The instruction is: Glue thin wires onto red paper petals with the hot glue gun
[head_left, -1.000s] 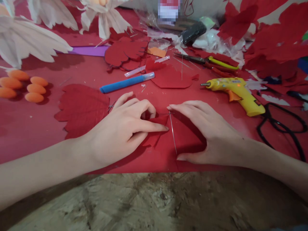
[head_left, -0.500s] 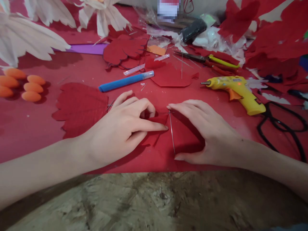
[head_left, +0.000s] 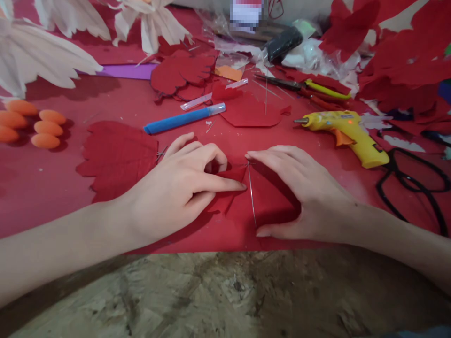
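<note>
My left hand [head_left: 176, 180] presses on a red crepe-like petal [head_left: 225, 204], its index finger stretched along it and the other fingers curled, partly hiding the petal. Just right of that fingertip stands a thin silvery wire [head_left: 251, 192], meeting short crossed wire ends at the petal's narrow tip. My right hand [head_left: 299, 192] arches over the wire, fingertips at its upper end and thumb at its lower end. Beyond the left hand lies another red petal [head_left: 118, 152] with scalloped edge and twisted wire at its base.
A yellow glue gun [head_left: 347, 134] lies to the right, with black-handled scissors [head_left: 405, 188] beside it. Pliers [head_left: 327, 89], a blue pen-like tube [head_left: 183, 118] and red cut pieces [head_left: 183, 75] lie farther back. Orange egg-shaped pieces [head_left: 47, 127] and white paper flowers [head_left: 45, 51] are at left.
Almost nothing differs. The right thumb has shifted very slightly at the wire's lower end; the left hand and petal keep their place.
</note>
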`<state>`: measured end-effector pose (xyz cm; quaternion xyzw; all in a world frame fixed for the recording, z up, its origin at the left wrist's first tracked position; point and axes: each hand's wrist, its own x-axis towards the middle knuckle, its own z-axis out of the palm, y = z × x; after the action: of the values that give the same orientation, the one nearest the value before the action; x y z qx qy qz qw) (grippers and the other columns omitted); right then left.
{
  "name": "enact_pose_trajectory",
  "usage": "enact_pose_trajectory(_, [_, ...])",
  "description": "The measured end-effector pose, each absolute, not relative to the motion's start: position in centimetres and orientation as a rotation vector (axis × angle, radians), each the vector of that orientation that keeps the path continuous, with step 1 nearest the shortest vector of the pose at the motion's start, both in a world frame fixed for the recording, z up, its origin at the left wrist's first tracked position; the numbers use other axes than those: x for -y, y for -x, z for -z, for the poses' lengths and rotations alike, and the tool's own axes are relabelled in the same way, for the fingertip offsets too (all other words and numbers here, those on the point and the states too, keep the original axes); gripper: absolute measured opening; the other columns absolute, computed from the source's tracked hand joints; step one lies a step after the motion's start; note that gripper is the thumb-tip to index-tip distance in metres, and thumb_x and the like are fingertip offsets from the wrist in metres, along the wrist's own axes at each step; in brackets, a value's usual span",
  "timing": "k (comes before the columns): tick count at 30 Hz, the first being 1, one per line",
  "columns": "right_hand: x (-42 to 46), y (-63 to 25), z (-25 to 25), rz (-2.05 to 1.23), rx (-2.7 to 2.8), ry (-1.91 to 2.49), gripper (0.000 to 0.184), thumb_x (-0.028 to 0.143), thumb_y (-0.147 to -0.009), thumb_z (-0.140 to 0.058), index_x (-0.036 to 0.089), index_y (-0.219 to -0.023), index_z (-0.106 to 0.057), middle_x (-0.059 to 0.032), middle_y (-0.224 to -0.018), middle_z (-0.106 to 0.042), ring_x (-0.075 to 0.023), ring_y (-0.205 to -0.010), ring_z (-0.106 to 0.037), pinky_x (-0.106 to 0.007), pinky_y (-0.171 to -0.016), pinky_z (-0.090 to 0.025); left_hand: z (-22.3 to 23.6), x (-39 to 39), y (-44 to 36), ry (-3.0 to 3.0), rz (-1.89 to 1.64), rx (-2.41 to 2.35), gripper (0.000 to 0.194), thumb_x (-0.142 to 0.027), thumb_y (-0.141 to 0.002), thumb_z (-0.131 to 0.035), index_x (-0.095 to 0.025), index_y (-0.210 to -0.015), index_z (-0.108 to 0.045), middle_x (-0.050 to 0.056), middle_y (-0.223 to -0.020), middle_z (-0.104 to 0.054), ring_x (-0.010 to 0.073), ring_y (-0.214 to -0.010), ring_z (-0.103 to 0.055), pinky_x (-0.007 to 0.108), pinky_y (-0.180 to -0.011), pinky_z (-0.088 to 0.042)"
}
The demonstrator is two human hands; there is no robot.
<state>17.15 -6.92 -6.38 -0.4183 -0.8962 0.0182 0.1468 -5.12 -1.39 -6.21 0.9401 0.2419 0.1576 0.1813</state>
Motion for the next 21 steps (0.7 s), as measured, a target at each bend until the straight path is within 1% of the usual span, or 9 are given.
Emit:
enact_pose_trajectory(2, [6.9,-17.3,6.1,-0.054,2.583,1.182,0.081,0.066,-0.073,-0.049,0.007,-0.128,-0.038,-0.0182,-0.120,-0.053,-0.0293,-0.109,-0.048,-0.048,-0.091,-0.042,6.2,1.4,5.1,-2.655,-0.445,-0.681,0.044,-0.010,-0.085,-0.033,-0.030,-0.099,-0.069,0.005,-0.090,-0.053,0.0178,-0.087,-0.048,0.050,-0.099,-0.028])
enact_pose_trajectory(4, [7.0,-17.4,5.6,-0.040,2.553,1.187,0.074,0.060,-0.078,-0.049,0.005,-0.127,-0.039,-0.0189,-0.122,-0.053,-0.0278,-0.111,-0.048,-0.046,-0.094,-0.040,6.1,1.3,5.0,-2.655,-0.439,-0.664,0.044,-0.009,-0.084,-0.033,-0.029,-0.099,-0.069,0.005,-0.089,-0.052,0.0178,-0.087,-0.048,0.052,-0.099,-0.027])
enact_pose_trajectory(5, [7.1,-17.5,5.2,-0.027,2.532,1.185,0.065,0.054,-0.081,-0.049,0.006,-0.124,-0.041,-0.0182,-0.121,-0.054,-0.0263,-0.110,-0.049,-0.044,-0.095,-0.040,6.1,1.3,5.0,-2.654,-0.436,-0.655,0.044,-0.009,-0.084,-0.034,-0.028,-0.100,-0.069,0.005,-0.088,-0.051,0.0179,-0.087,-0.048,0.053,-0.098,-0.027])
enact_pose_trajectory(7, [7.2,-17.7,4.7,-0.015,2.508,1.148,0.038,0.035,-0.085,-0.049,0.010,-0.115,-0.049,-0.0132,-0.111,-0.061,-0.0220,-0.103,-0.054,-0.040,-0.093,-0.042,6.1,1.3,4.9,-2.649,-0.432,-0.647,0.044,-0.008,-0.084,-0.034,-0.028,-0.100,-0.069,0.005,-0.088,-0.051,0.0178,-0.087,-0.048,0.054,-0.098,-0.027])
enact_pose_trajectory(9, [7.5,-18.0,4.5,-0.050,2.522,1.042,0.019,0.019,-0.085,-0.047,0.016,-0.102,-0.054,-0.0072,-0.099,-0.066,-0.0178,-0.094,-0.058,-0.038,-0.089,-0.045,6.3,1.2,5.0,-2.643,-0.431,-0.653,0.044,-0.008,-0.083,-0.034,-0.028,-0.099,-0.069,0.005,-0.088,-0.052,0.0175,-0.086,-0.049,0.055,-0.098,-0.027])
enact_pose_trajectory(11, [7.9,-18.3,4.7,-0.117,2.554,0.928,0.019,0.010,-0.083,-0.044,0.017,-0.097,-0.055,-0.0052,-0.096,-0.068,-0.0150,-0.092,-0.060,-0.035,-0.089,-0.046,6.6,1.2,5.1,-2.643,-0.471,-0.657,0.043,-0.010,-0.083,-0.034,-0.029,-0.097,-0.070,0.004,-0.089,-0.053,0.0169,-0.086,-0.050,0.055,-0.098,-0.026])
enact_pose_trajectory(15, [8.6,-18.7,5.5,-0.186,2.595,0.810,0.024,0.008,-0.083,-0.043,0.012,-0.104,-0.055,-0.0083,-0.104,-0.067,-0.0138,-0.102,-0.059,-0.031,-0.093,-0.045,7.0,1.2,5.3,-2.633,-0.561,-0.661,0.040,-0.012,-0.083,-0.036,-0.032,-0.099,-0.067,0.001,-0.091,-0.054,0.0154,-0.088,-0.052,0.051,-0.100,-0.025])
enact_pose_trajectory(18, [8.8,-18.7,5.9,-0.169,2.592,0.796,0.025,0.008,-0.084,-0.042,0.009,-0.104,-0.056,-0.0087,-0.106,-0.066,-0.0147,-0.104,-0.058,-0.032,-0.094,-0.045,6.3,1.1,5.1,-2.584,-0.478,-0.716,0.035,-0.015,-0.085,-0.038,-0.027,-0.098,-0.067,0.001,-0.091,-0.057,0.0159,-0.089,-0.054,0.050,-0.100,-0.027])
enact_pose_trajectory(21, [8.8,-18.5,6.0,-0.152,2.580,0.785,0.026,0.009,-0.085,-0.039,0.009,-0.104,-0.057,-0.0083,-0.105,-0.067,-0.0155,-0.102,-0.059,-0.035,-0.093,-0.046,5.3,1.1,4.8,-2.550,-0.411,-0.791,0.027,-0.022,-0.086,-0.041,-0.021,-0.096,-0.066,0.004,-0.091,-0.059,0.0178,-0.091,-0.055,0.048,-0.094,-0.036])
